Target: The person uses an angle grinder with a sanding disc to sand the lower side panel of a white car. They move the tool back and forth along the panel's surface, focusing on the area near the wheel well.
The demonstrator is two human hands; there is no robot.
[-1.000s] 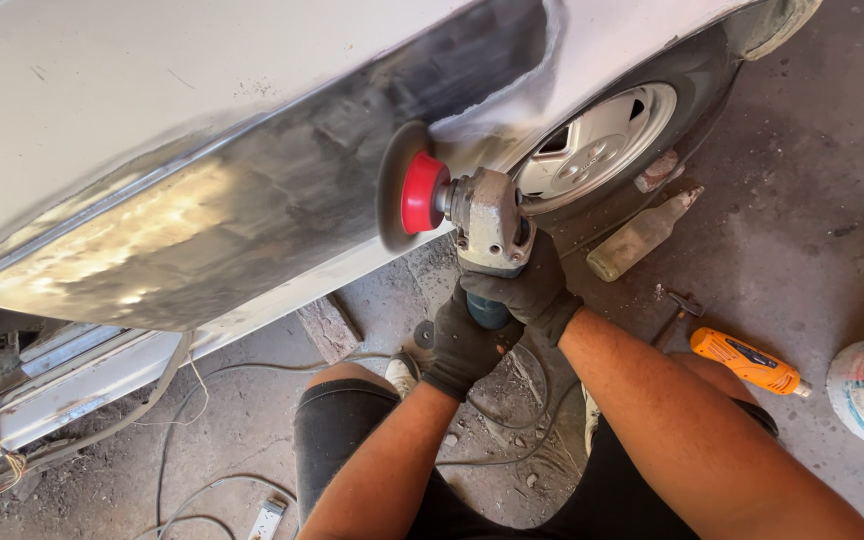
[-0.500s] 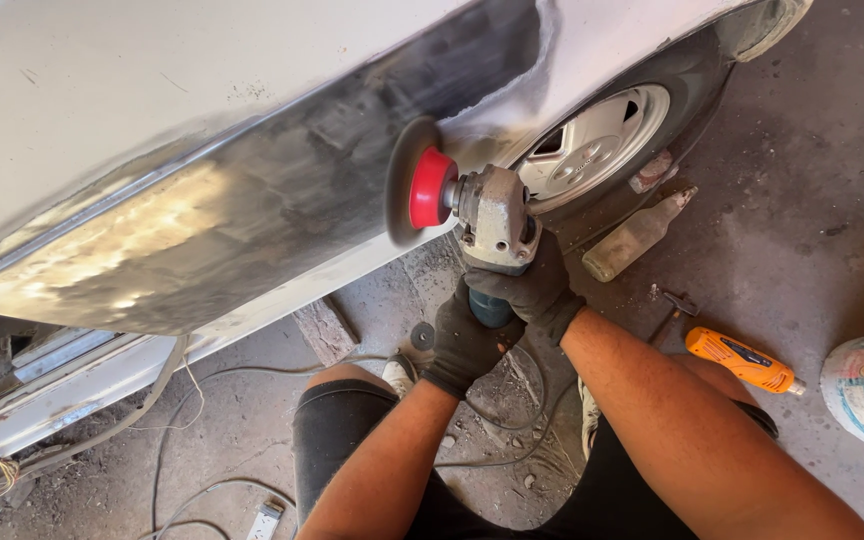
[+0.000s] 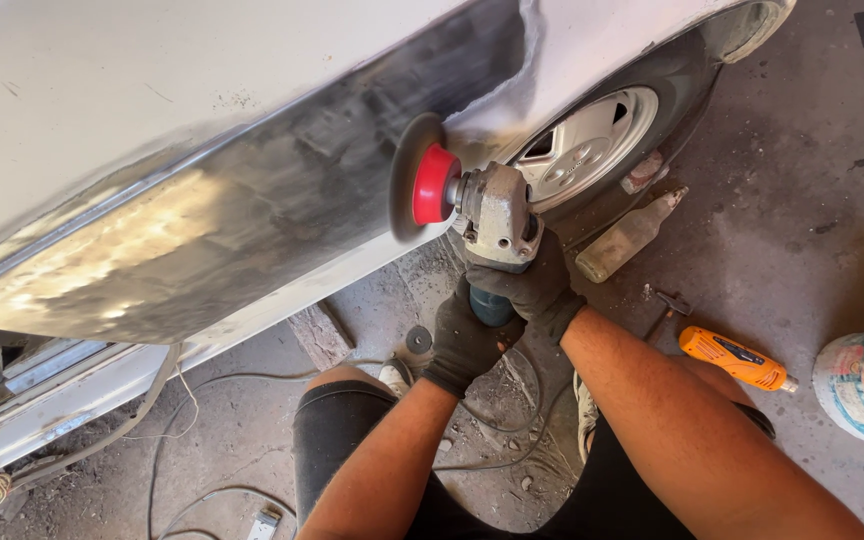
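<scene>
Both black-gloved hands, left [image 3: 467, 335] and right [image 3: 530, 285], were clenched around the grey angle grinder [image 3: 492, 222], its red-backed disc [image 3: 414, 180] against the bare-metal car panel [image 3: 252, 200].

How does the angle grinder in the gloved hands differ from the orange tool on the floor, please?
The angle grinder is grey with a red-backed disc, gripped by the left hand and right hand against the car panel. The orange tool is slimmer, lying untouched on the floor. Both are hand-held tools.
</scene>
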